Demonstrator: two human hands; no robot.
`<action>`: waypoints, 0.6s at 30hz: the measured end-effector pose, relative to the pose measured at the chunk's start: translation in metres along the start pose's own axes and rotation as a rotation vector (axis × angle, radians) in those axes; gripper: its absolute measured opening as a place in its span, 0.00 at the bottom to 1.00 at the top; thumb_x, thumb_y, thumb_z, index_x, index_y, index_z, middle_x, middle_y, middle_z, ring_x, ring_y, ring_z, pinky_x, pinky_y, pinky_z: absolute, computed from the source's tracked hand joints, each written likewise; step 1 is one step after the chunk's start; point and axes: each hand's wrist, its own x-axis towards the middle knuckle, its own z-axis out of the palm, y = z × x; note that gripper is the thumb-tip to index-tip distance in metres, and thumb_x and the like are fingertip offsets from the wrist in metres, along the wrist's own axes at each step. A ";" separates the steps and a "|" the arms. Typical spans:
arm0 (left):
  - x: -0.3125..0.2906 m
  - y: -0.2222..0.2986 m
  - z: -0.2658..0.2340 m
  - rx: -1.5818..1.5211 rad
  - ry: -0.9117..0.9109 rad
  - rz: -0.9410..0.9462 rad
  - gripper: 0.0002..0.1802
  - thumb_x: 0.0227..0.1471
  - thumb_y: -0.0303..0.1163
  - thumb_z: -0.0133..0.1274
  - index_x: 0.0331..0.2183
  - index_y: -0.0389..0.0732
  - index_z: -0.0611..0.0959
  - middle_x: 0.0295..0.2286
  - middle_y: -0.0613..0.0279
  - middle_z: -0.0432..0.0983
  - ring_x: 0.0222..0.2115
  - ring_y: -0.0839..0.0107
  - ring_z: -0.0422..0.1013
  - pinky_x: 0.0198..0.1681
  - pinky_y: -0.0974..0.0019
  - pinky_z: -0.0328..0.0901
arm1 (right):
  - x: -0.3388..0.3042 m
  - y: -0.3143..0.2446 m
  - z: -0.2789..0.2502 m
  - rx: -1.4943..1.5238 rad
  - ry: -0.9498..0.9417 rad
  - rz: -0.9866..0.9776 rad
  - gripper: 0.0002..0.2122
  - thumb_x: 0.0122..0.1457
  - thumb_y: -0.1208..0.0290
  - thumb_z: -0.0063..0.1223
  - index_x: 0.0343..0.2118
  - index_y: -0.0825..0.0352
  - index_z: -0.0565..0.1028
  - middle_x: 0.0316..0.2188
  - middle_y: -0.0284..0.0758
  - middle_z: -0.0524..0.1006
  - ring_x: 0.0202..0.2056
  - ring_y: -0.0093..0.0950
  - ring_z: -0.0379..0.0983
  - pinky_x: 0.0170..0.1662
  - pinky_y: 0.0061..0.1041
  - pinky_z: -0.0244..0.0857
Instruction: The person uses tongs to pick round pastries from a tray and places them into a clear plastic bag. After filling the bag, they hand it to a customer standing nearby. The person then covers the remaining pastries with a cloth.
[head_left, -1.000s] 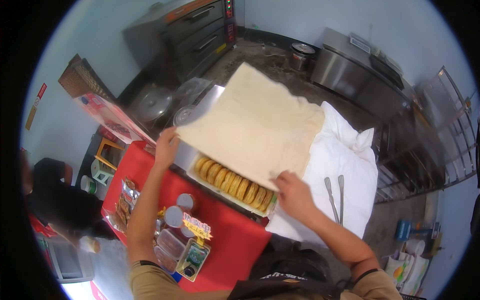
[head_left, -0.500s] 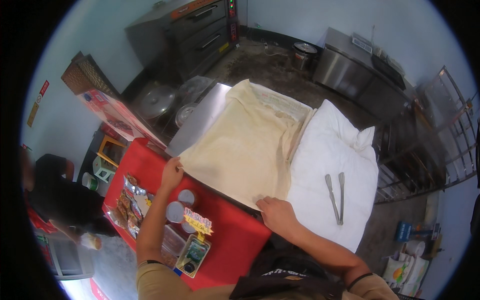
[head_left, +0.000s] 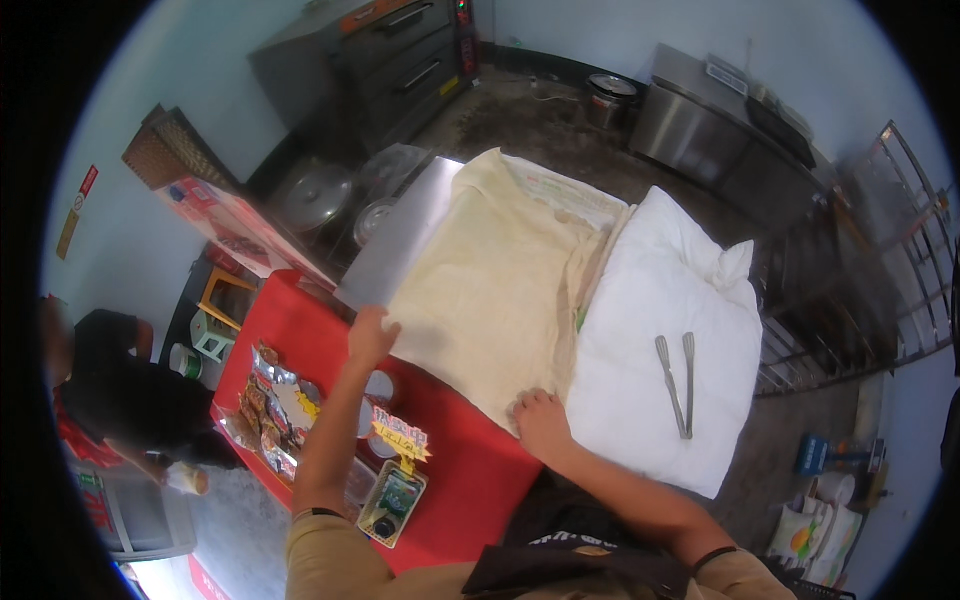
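A cream cloth [head_left: 490,285] lies spread over a white tray or crate [head_left: 575,195], whose far rim shows beyond it. At the cloth's near left corner, my left hand [head_left: 371,338] is closed on the edge. My right hand [head_left: 541,420] has its fingers curled over the near right corner. To the right is a folded white quilt [head_left: 665,290] touching the cloth's side. Metal tongs [head_left: 679,388] lie on the quilt, away from both hands. What sits under the cloth is hidden.
A red-covered table [head_left: 465,450] holds packaged snacks [head_left: 275,395], jars and a small basket [head_left: 392,503] beneath my left arm. A bare metal surface [head_left: 405,240] adjoins the cloth. Ovens [head_left: 400,70] and a steel counter [head_left: 690,125] stand beyond. Another person [head_left: 130,380] is at left.
My left hand has moved right with its corner of the cloth, so the near edge is drawn in and slacker. My right hand has shifted slightly left. The view has tilted a little.
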 end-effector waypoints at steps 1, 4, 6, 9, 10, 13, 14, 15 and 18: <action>0.000 0.005 0.008 -0.012 0.024 0.108 0.19 0.48 0.38 0.65 0.42 0.41 0.82 0.43 0.52 0.75 0.46 0.48 0.73 0.49 0.51 0.70 | 0.004 0.006 0.003 -0.027 -0.003 -0.008 0.08 0.51 0.70 0.59 0.33 0.63 0.82 0.39 0.39 0.79 0.41 0.38 0.76 0.44 0.36 0.70; -0.003 0.010 0.021 -0.030 0.039 0.148 0.21 0.46 0.35 0.66 0.43 0.40 0.80 0.46 0.51 0.73 0.50 0.48 0.70 0.51 0.51 0.69 | 0.011 0.002 0.003 -0.046 -0.228 0.007 0.07 0.50 0.71 0.58 0.33 0.62 0.82 0.36 0.38 0.79 0.40 0.37 0.76 0.45 0.36 0.69; -0.002 0.010 0.027 -0.043 0.020 0.101 0.23 0.46 0.35 0.66 0.45 0.41 0.80 0.47 0.51 0.72 0.51 0.48 0.70 0.52 0.52 0.69 | 0.003 -0.004 0.008 -0.064 -0.206 0.028 0.08 0.51 0.71 0.57 0.34 0.64 0.82 0.35 0.39 0.79 0.40 0.37 0.76 0.45 0.37 0.70; -0.005 0.013 0.036 -0.044 0.047 0.084 0.23 0.48 0.33 0.64 0.46 0.41 0.78 0.48 0.51 0.72 0.51 0.48 0.70 0.52 0.52 0.69 | -0.017 -0.007 0.024 -0.113 -0.239 0.061 0.11 0.53 0.70 0.55 0.39 0.66 0.80 0.38 0.40 0.78 0.42 0.38 0.76 0.46 0.38 0.70; -0.010 0.013 0.040 -0.019 0.105 0.093 0.22 0.48 0.32 0.63 0.46 0.41 0.78 0.48 0.51 0.72 0.51 0.48 0.70 0.50 0.52 0.70 | -0.022 -0.010 0.029 -0.129 -0.260 0.065 0.13 0.54 0.70 0.55 0.41 0.67 0.80 0.40 0.41 0.78 0.43 0.38 0.76 0.47 0.38 0.70; -0.018 0.010 0.044 0.164 0.262 0.161 0.20 0.49 0.31 0.61 0.45 0.41 0.78 0.48 0.52 0.72 0.49 0.49 0.71 0.49 0.50 0.69 | -0.041 -0.018 0.045 -0.077 -0.078 0.040 0.17 0.55 0.68 0.53 0.46 0.71 0.77 0.44 0.44 0.75 0.47 0.39 0.74 0.53 0.41 0.68; -0.019 0.010 0.045 0.243 0.311 0.191 0.20 0.49 0.30 0.60 0.45 0.41 0.78 0.47 0.52 0.73 0.49 0.49 0.71 0.49 0.49 0.69 | -0.047 -0.019 0.050 -0.099 -0.061 0.006 0.17 0.56 0.68 0.53 0.47 0.70 0.77 0.46 0.44 0.74 0.48 0.40 0.74 0.56 0.42 0.66; -0.017 0.015 0.043 0.200 0.309 0.228 0.19 0.49 0.30 0.60 0.44 0.41 0.78 0.46 0.52 0.73 0.49 0.49 0.71 0.49 0.49 0.68 | -0.049 -0.017 0.052 -0.125 -0.042 -0.024 0.18 0.56 0.67 0.54 0.48 0.69 0.77 0.47 0.43 0.73 0.49 0.40 0.73 0.59 0.43 0.64; -0.021 0.026 0.041 0.047 0.251 0.300 0.15 0.49 0.31 0.60 0.41 0.41 0.79 0.44 0.52 0.75 0.48 0.49 0.70 0.49 0.47 0.66 | -0.054 -0.016 0.045 -0.014 -0.169 -0.079 0.18 0.58 0.66 0.56 0.51 0.66 0.77 0.47 0.42 0.73 0.50 0.40 0.74 0.63 0.49 0.59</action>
